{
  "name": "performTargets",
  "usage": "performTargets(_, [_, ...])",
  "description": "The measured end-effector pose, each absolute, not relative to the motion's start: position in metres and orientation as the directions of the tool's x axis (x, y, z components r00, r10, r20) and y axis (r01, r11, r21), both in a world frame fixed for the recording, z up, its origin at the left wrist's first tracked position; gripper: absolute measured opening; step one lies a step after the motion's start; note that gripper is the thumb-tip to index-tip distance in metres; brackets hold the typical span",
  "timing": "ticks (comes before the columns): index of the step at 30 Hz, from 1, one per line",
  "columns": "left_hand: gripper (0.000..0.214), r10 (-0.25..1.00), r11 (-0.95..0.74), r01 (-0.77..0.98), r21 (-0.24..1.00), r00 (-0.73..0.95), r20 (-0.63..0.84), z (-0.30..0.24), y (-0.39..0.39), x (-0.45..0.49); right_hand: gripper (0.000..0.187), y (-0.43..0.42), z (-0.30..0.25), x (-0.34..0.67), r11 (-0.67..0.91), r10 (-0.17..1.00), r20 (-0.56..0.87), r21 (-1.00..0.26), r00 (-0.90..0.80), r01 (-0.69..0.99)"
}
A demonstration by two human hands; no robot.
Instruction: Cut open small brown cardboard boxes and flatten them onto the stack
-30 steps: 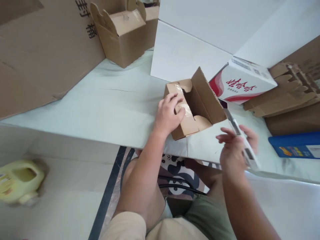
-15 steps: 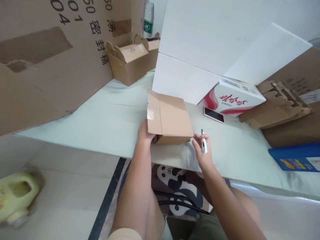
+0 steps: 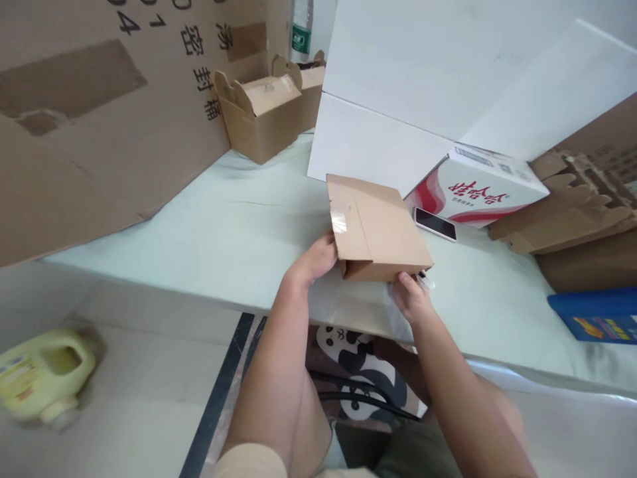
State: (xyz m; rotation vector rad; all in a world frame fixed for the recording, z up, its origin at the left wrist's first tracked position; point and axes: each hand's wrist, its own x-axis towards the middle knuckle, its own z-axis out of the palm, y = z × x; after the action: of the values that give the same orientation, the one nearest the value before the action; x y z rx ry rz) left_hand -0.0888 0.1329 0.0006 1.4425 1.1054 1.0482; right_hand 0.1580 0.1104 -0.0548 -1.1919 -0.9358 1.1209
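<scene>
A small brown cardboard box (image 3: 391,222) is tilted at the front of the covered table, with a strip of clear tape on its left flap. My left hand (image 3: 314,264) grips its left side, the fingertips partly hidden behind the flap. At the near right corner my right hand (image 3: 412,297) closes on the box, thumb against the front face. A small white utility knife (image 3: 426,280) sticks out past the right fingers, mostly hidden by the hand and the box.
A phone (image 3: 434,224) lies beside a red and white carton (image 3: 478,189). Handled cardboard boxes (image 3: 263,123) stand at the back left near a large carton (image 3: 99,153). Folded cardboard (image 3: 562,212) and a blue box (image 3: 597,315) are at the right. A yellow jug (image 3: 44,375) is on the floor.
The box has shifted right and turned a little in my hands. My right hand has come in from beside the box to grip its corner, with the knife now mostly hidden.
</scene>
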Motion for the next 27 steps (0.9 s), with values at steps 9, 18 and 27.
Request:
performTargets(9, [0.09,0.962,-0.148,0.119,0.982,0.249,0.114,0.008,0.126,-0.09,0.092,0.086,-0.044,0.167,-0.048,0.961,0.013,-0.976,0.275,0.213])
performTargets(18, [0.054,0.983,0.07,0.097,0.993,0.164,-0.085,0.02,0.121,-0.088,0.052,0.062,-0.043,0.191,-0.07,0.922,0.069,-0.938,0.381,0.338])
performTargets(27, [0.048,0.749,-0.02,-0.054,0.998,0.66,0.05,0.028,0.112,-0.107,0.04,0.076,-0.035,0.2,0.074,0.865,-0.011,-0.986,0.501,-0.149])
